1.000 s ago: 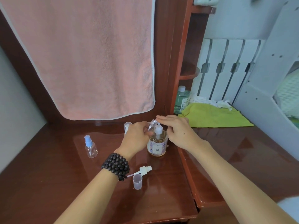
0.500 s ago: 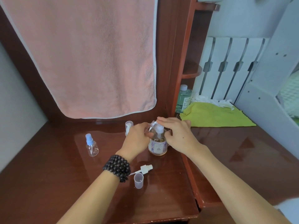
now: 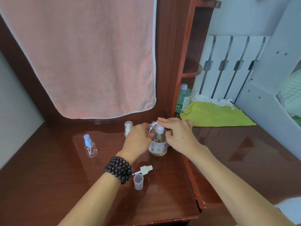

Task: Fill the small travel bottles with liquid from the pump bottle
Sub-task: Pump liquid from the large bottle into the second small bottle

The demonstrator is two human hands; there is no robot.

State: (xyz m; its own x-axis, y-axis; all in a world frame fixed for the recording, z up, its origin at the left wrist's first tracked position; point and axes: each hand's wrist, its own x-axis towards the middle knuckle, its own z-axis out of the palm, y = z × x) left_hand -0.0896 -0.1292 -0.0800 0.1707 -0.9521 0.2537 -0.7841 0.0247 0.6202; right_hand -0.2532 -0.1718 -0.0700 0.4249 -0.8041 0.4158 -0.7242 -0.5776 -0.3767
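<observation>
Your left hand [image 3: 138, 139] grips a tilted travel bottle [image 3: 152, 127], mouth to the nozzle at the pump bottle's [image 3: 158, 144] 10 o'clock, to catch liquid. Your right hand [image 3: 177, 132], fingers flat, presses the pump. Its sprayer [image 3: 145, 169] waits on the table [image 3: 48, 185].

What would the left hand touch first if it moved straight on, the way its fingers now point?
Probably the pump bottle: the left hand, gripping a small clear bottle, points right toward its pump head, already very close; depth is unclear.

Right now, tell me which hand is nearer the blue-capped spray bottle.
Left. The left hand is just right of the blue-capped spray bottle; the right hand is farther right.
</observation>
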